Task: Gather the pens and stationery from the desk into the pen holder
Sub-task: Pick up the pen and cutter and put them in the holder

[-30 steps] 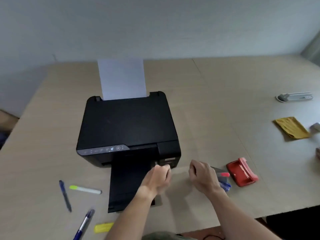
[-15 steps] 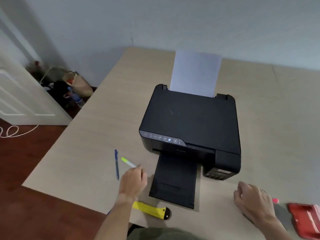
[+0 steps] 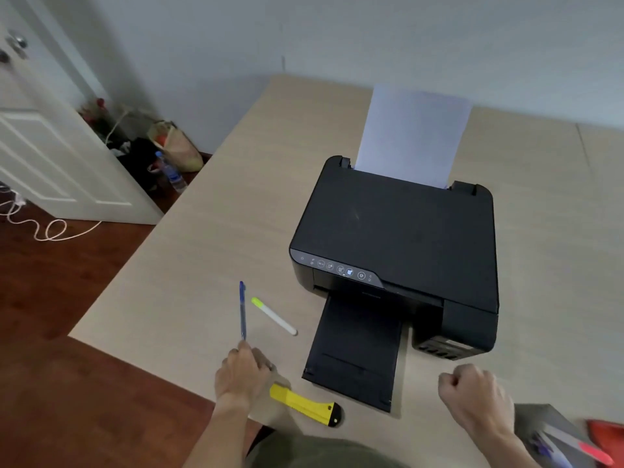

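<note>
A blue pen [image 3: 242, 310] lies on the wooden desk [image 3: 202, 238], left of the printer. My left hand [image 3: 243, 374] has its fingertips closed on the pen's near end. Just right of the pen rests a white highlighter with a yellow-green cap [image 3: 274, 316]. A yellow utility knife [image 3: 304, 404] sits beside my left wrist at the desk's front edge. My right hand [image 3: 472, 398] is a closed fist with nothing visible in it, left of the grey pen holder [image 3: 537, 418] at the bottom right. A pink-capped marker [image 3: 592, 454] and blue pens [image 3: 543, 445] are in the holder.
A black printer [image 3: 398, 238] with its output tray [image 3: 354, 352] extended and white paper [image 3: 412, 133] standing at the back fills the middle of the desk. A red object [image 3: 607, 432] lies right of the holder. The desk's left edge drops to the floor, where bags [image 3: 175, 146] and a door [image 3: 50, 146] stand.
The view swung left and down. My left hand moved from beside the highlighter to the near end of the blue pen. My right hand drew back from the holder and stayed closed.
</note>
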Demonstrator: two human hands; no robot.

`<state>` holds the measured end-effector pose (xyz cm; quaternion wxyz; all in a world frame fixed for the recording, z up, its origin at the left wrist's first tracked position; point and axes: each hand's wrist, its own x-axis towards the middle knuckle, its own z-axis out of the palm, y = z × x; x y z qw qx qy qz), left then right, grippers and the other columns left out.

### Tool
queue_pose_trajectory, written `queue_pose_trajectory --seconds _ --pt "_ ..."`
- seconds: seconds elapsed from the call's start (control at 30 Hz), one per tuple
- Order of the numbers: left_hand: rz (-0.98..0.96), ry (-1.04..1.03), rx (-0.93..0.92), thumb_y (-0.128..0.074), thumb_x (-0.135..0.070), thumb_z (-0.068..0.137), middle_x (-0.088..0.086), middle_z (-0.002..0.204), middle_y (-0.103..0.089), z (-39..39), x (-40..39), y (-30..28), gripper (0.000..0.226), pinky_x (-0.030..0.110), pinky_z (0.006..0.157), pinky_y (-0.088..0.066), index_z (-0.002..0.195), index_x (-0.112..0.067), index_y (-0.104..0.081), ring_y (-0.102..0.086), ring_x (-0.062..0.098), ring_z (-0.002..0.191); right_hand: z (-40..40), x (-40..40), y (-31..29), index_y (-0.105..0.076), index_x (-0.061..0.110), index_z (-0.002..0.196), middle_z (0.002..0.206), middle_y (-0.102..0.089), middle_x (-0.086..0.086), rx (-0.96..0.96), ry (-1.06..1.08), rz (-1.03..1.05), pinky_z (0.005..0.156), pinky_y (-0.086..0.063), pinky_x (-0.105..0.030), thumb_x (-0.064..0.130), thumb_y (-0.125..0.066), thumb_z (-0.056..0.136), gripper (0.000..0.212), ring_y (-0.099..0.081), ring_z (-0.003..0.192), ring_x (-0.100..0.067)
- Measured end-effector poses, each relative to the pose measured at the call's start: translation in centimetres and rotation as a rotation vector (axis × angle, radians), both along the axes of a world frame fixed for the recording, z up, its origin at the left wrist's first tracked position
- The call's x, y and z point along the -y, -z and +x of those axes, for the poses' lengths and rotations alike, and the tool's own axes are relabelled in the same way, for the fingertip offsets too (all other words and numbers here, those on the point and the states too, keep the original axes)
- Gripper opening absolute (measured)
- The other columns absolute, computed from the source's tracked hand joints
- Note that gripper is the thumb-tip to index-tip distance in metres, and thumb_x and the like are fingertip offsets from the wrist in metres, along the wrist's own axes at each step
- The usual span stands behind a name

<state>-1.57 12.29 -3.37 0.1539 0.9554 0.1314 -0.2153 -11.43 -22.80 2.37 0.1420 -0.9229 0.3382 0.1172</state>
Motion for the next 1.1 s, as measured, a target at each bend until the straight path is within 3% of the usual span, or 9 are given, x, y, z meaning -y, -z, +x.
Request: queue_pose_trajectory --seconds 0.13,0.23,0.4,0.53,0.67,0.83,0.93,1.1 --pt "-0.097 0.013 0.071 -0.062 -0.045 0.077 0.015 0.098 -0.061 -1.0 -1.0 0.1 0.042 0.043 0.081 -0.052 0.099 -0.011 -0.047 -0.058 0.037 0.097 1.9 -2.7 1.0 -0.043 0.020 0.052 0.054 -0.053 0.002 0.059 -0.312 0.102 0.049 -0.034 -0.031 0.025 -0.052 0.079 0.029 -0.047 0.051 -0.023" --pt "-0.045 0.106 0.111 -0.065 -0.056 0.075 0.010 0.094 -0.060 -2.4 -2.2 0.1 0.049 0.042 0.076 -0.052 0.096 -0.015 -0.048 -0.058 0.034 0.093 3.2 -5.4 1.1 -0.039 0.025 0.060 0.058 -0.057 0.002 0.107 -0.536 0.160 0.051 -0.034 -0.031 0.028 -0.052 0.082 0.025 -0.056 0.055 -0.023" --pt "-0.055 0.199 0.061 -0.057 -0.032 0.081 0.006 0.095 -0.059 -4.8 -2.8 0.5 0.022 0.041 0.076 -0.051 0.094 -0.015 -0.050 -0.059 0.032 0.095 4.2 -11.1 1.4 -0.045 0.022 0.070 0.069 -0.059 0.003 0.127 -0.835 0.211 0.053 -0.035 -0.032 0.041 -0.043 0.082 0.022 -0.059 0.063 -0.024" --pt "-0.126 0.096 0.067 -0.055 -0.025 0.086 0.009 0.098 -0.061 -5.8 -2.4 0.8 0.016 0.041 0.079 -0.049 0.096 -0.013 -0.054 -0.059 0.033 0.097 4.3 -15.7 2.1 -0.055 0.014 0.088 0.090 -0.066 -0.009 0.004 -1.019 0.233 0.065 -0.042 -0.039 0.039 -0.039 0.086 0.030 -0.061 0.083 -0.035" --pt "-0.197 0.029 0.095 -0.053 -0.019 0.087 0.009 0.094 -0.062 -6.2 -2.2 0.7 0.010 0.042 0.075 -0.049 0.095 -0.015 -0.049 -0.061 0.033 0.090 3.9 -19.0 3.0 -0.054 0.010 0.107 0.110 -0.062 -0.015 -0.139 -1.060 0.206 0.081 -0.048 -0.045 0.034 -0.046 0.091 0.030 -0.060 0.099 -0.037" --pt "-0.245 -0.065 0.083 -0.048 -0.013 0.081 0.014 0.091 -0.064 -5.7 -2.2 0.2 0.017 0.041 0.071 -0.048 0.097 -0.012 -0.047 -0.060 0.038 0.088 3.2 -21.0 4.5 -0.049 0.008 0.114 0.118 -0.059 -0.012 -0.183 -1.032 0.102 0.085 -0.052 -0.041 0.018 -0.060 0.089 0.029 -0.062 0.108 -0.029" --pt "-0.222 -0.055 0.076 -0.048 -0.017 0.080 0.011 0.093 -0.063 -5.4 -2.3 -0.2 0.021 0.039 0.072 -0.048 0.101 -0.013 -0.047 -0.059 0.035 0.090 3.0 -20.9 4.2 -0.051 0.009 0.110 0.116 -0.059 -0.012 -0.164 -1.041 0.114 0.082 -0.051 -0.042 0.010 -0.046 0.090 0.021 -0.062 0.104 -0.032" --pt "-0.247 0.018 0.269 -0.049 -0.020 0.091 0.002 0.099 -0.053 -4.4 -1.0 -1.9 0.024 0.038 0.074 -0.049 0.114 -0.023 -0.052 -0.059 0.028 0.088 2.9 -17.6 3.5 -0.046 0.012 0.108 0.099 -0.064 -0.012 0.000 -0.900 0.239 0.066 -0.042 -0.040 0.026 -0.040 0.085 0.028 -0.062 0.087 -0.037"
